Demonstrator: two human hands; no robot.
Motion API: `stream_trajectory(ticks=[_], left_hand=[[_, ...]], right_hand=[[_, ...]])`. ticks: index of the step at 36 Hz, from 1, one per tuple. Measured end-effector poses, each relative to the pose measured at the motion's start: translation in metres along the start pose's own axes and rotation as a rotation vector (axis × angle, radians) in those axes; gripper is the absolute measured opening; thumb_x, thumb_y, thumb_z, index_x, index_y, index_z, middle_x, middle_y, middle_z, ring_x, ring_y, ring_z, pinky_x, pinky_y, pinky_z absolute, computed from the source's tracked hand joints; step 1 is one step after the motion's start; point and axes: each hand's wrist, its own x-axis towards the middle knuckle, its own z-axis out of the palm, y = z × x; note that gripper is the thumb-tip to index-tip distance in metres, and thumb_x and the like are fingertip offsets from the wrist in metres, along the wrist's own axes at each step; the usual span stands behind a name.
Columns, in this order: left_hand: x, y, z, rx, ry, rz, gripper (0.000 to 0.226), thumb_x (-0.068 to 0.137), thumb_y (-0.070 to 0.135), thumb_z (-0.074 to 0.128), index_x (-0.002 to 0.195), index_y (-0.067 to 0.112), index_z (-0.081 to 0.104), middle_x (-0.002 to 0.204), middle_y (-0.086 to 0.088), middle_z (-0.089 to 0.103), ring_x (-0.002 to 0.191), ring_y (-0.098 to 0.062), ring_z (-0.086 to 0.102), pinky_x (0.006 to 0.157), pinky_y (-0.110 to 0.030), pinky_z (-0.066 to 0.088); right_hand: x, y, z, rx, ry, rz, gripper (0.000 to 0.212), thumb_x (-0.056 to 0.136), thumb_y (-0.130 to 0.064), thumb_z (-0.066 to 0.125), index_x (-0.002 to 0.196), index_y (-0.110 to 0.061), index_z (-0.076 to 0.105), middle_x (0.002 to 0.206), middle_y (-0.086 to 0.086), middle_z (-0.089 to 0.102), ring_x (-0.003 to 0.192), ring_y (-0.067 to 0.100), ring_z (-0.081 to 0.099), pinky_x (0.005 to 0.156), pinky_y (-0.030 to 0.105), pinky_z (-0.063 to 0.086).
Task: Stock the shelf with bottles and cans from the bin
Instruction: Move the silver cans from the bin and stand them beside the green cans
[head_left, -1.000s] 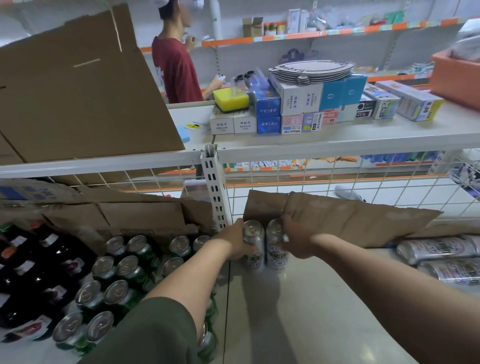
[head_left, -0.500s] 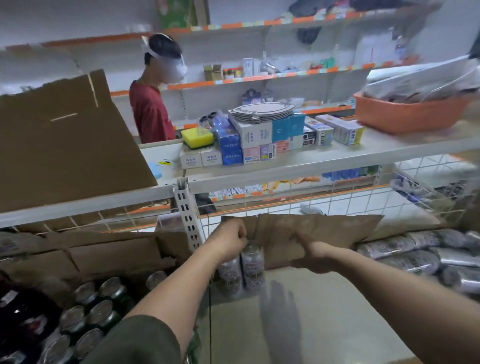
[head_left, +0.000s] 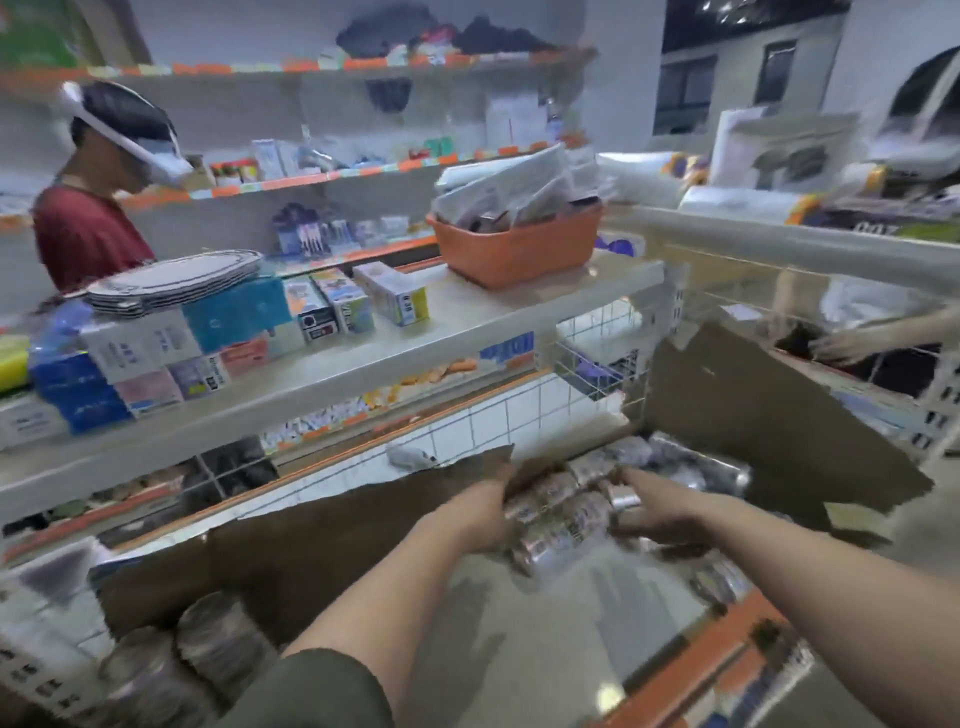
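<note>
View: heavy motion blur, so fine detail is lost.
Lying cans: silver cans (head_left: 563, 512) lie on their sides in a loose cluster at 5 o'clock, on the pale shelf (head_left: 519, 654). More of them run back towards 4 o'clock, inside the torn cardboard box (head_left: 753, 415).
Left hand: the left hand (head_left: 467, 514) comes in from 6 o'clock and meets the cluster's near-left end. Its fingers are lost behind the cans and the blur, so I cannot tell whether they curl or lie flat.
Right hand: the right hand (head_left: 662, 514) arrives from 4 o'clock. A finger above and the thumb below seem to bracket one can's round end, which looks like a pinching hold.
Why both hands: one hand at each end traps the round cans, so my read is that they are being gathered as a bunch that cannot roll apart.
Upright cans: two cans (head_left: 208, 644) stand at 7 o'clock, against the cardboard sheet (head_left: 311, 561), well apart from the hands. I take the sheet for a backstop in front of the wire grid.
Step in hand: probably collecting more cans to stand beside those two, with plenty of bare shelf left to fill.
Risk: cans on their sides roll, and the orange shelf edge lies close at 5 o'clock.
Above: an orange basket (head_left: 519, 249) of papers at 12 o'clock and small boxes (head_left: 332, 306) at 11 o'clock, none involved.
Others: a person in red (head_left: 83, 234) at 10 o'clock and another's hand (head_left: 852, 343) at 3 o'clock.
</note>
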Motion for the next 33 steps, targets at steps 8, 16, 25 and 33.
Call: stream_trajectory(ticks=[8, 16, 25, 33], left_hand=[[0.080, 0.036, 0.056, 0.087, -0.057, -0.121, 0.081, 0.071, 0.048, 0.081, 0.142, 0.037, 0.045, 0.134, 0.002, 0.062, 0.111, -0.023, 0.064, 0.092, -0.037, 0.057], [0.093, 0.038, 0.080, 0.171, -0.033, -0.186, 0.079, 0.077, 0.035, 0.082, 0.147, 0.028, 0.047, 0.138, -0.004, 0.062, 0.121, -0.026, 0.061, 0.097, -0.032, 0.050], [0.098, 0.032, 0.098, 0.172, -0.059, -0.283, 0.082, 0.063, 0.050, 0.086, 0.134, 0.029, 0.053, 0.134, -0.005, 0.062, 0.122, -0.028, 0.059, 0.101, -0.037, 0.050], [0.105, 0.017, 0.114, 0.060, -0.174, -0.323, 0.076, 0.049, 0.064, 0.073, 0.114, 0.027, 0.063, 0.105, 0.006, 0.074, 0.097, -0.017, 0.070, 0.100, -0.039, 0.050]], right_hand=[[0.046, 0.075, -0.015, -0.012, -0.034, -0.027, 0.083, 0.082, -0.038, 0.073, 0.152, -0.020, 0.032, 0.153, 0.004, 0.041, 0.137, 0.024, 0.043, 0.110, 0.032, 0.038], [0.085, 0.098, -0.006, -0.201, -0.131, -0.107, 0.079, 0.074, -0.047, 0.080, 0.141, -0.029, 0.043, 0.153, 0.005, 0.035, 0.136, 0.030, 0.040, 0.108, 0.041, 0.040], [0.090, 0.114, 0.009, -0.502, -0.189, -0.210, 0.079, 0.073, -0.024, 0.080, 0.139, -0.030, 0.038, 0.148, 0.008, 0.035, 0.135, 0.032, 0.037, 0.098, 0.044, 0.044], [0.090, 0.109, 0.010, -0.663, -0.101, -0.074, 0.051, 0.086, -0.028, 0.067, 0.133, -0.020, 0.050, 0.136, 0.006, 0.053, 0.125, 0.027, 0.051, 0.099, 0.043, 0.042]])
